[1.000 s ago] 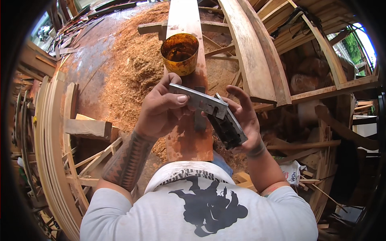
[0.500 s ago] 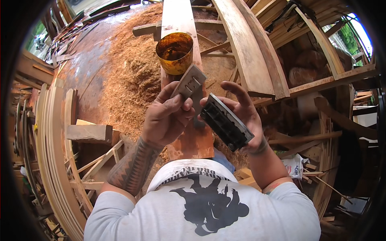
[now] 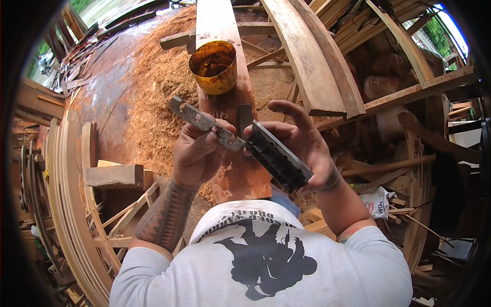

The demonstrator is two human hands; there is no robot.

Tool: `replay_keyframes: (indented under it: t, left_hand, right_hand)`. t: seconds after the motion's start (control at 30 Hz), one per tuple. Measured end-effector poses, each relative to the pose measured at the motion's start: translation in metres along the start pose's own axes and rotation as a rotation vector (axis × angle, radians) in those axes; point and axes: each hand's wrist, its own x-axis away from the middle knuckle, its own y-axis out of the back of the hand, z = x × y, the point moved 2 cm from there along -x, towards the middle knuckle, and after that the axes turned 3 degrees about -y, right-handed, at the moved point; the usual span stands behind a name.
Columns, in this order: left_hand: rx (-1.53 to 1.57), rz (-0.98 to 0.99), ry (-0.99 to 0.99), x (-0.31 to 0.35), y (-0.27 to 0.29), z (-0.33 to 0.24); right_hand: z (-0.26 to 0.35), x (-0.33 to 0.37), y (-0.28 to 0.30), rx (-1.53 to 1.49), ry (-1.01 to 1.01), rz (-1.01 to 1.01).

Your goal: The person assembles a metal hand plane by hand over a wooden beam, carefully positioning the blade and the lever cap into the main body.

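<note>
My left hand (image 3: 197, 158) pinches a grey slotted metal plate (image 3: 207, 125), tilted with its lower end toward my right hand. In my right hand (image 3: 307, 146), a black ribbed plastic block (image 3: 276, 157) with a grey flat face along one side is gripped; the index finger is raised off it. The plate's low end is close to the block's upper end; whether they touch I cannot tell. Beneath both hands runs a wet-stained plank (image 3: 238, 179). On it stands a stained yellow cup (image 3: 217, 84), with a dark grey flat piece (image 3: 245, 117) lying nearer to me.
Sawdust and shavings (image 3: 153, 117) cover the ground left of the plank. Thick curved boards (image 3: 312, 77) rest at the upper right. A short wooden block (image 3: 115, 175) and stacked long strips (image 3: 66, 194) stand on the left. A white sack (image 3: 376, 202) lies to the right.
My left hand has turned the metal plate, so it now slopes down toward the block and shows its edge and slots. Both hands have shifted slightly left.
</note>
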Motion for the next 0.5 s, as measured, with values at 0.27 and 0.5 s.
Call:
replay_keyframes:
  t: [0.27, 0.5]
  left_hand:
    - [-0.686, 0.205, -0.118, -0.012, -0.007, -0.045]
    - [-0.878, 0.277, -0.110, -0.024, -0.018, -0.050]
  right_hand:
    - [0.001, -0.002, -0.003, -0.009, -0.032, 0.027]
    - [0.001, -0.004, -0.007, -0.019, -0.068, 0.018]
